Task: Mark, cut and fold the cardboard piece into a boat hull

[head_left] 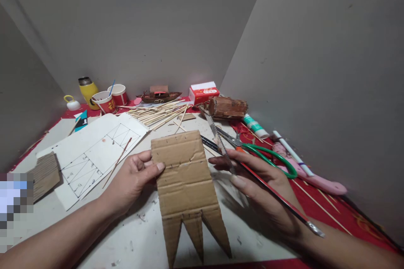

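Note:
My left hand (134, 178) pinches the left edge of a brown cardboard piece (187, 191) between thumb and fingers. The cardboard is creased across, carries small pen marks, and ends in three pointed strips at the bottom. Just right of it, my right hand (257, 187) is closed on a narrow ruler (217, 134), which slants up and away. A red and black pencil (274, 193) lies across the same hand, its metal end toward the wrist. Beyond that hand lie green-handled scissors (268, 155) and a dark pen (210, 143).
A drawn paper plan (94, 155) and a cardboard scrap (47, 172) lie left. Behind are wooden sticks (158, 113), paper cups (105, 103), a yellow bottle (88, 92), a model boat (159, 94), a red box (204, 92) and a brown stick-covered roll (229, 108). A pink glue gun (318, 180) lies right.

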`<state>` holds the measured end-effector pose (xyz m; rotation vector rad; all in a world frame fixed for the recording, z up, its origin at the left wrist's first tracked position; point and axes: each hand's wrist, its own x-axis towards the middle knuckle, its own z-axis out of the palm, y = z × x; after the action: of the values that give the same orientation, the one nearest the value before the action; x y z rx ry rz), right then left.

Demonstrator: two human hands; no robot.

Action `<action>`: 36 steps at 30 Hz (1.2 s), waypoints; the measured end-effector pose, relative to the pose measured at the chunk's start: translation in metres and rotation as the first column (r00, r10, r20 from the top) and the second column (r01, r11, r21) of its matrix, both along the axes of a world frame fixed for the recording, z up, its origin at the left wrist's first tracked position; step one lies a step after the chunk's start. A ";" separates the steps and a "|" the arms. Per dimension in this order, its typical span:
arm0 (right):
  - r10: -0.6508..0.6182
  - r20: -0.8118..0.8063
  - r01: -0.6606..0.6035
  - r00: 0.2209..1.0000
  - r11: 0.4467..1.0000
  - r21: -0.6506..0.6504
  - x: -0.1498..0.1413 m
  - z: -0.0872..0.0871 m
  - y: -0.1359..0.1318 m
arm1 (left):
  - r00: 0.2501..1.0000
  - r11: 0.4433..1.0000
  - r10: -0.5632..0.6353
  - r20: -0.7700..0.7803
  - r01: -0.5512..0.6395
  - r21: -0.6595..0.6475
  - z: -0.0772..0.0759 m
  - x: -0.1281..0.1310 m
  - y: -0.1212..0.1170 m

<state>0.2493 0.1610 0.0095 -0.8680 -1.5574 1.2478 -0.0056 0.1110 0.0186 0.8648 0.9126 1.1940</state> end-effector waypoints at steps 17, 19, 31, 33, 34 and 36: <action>-0.045 -0.007 0.045 0.999 0.999 -0.001 0.001 -0.005 0.001 | 1.000 0.996 -0.027 0.005 0.027 -0.085 0.000 -0.002 -0.001; -0.058 0.030 0.057 0.998 0.998 0.022 0.001 -0.005 0.002 | 1.000 0.993 -0.026 0.001 0.026 -0.113 0.001 -0.003 -0.001; -0.037 0.062 0.035 0.997 0.999 0.036 0.001 0.000 0.005 | 0.996 0.986 0.031 -0.086 -0.045 -0.163 0.006 -0.006 0.001; -0.031 0.068 0.029 0.997 0.999 0.033 0.000 0.000 0.005 | 0.996 0.986 0.035 -0.082 -0.048 -0.162 0.006 -0.006 0.001; -0.029 0.066 0.027 0.997 0.999 0.032 0.000 0.000 0.005 | 0.996 0.986 0.040 -0.084 -0.053 -0.158 0.006 -0.007 0.001; -0.026 0.058 0.025 0.998 0.999 0.030 0.000 0.000 0.006 | 0.994 0.987 0.050 -0.094 -0.063 -0.149 0.006 -0.007 0.002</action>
<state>0.2493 0.1667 0.0095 -0.9099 -1.6019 1.1884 -0.0126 0.1125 0.0243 0.7789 1.0937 1.1251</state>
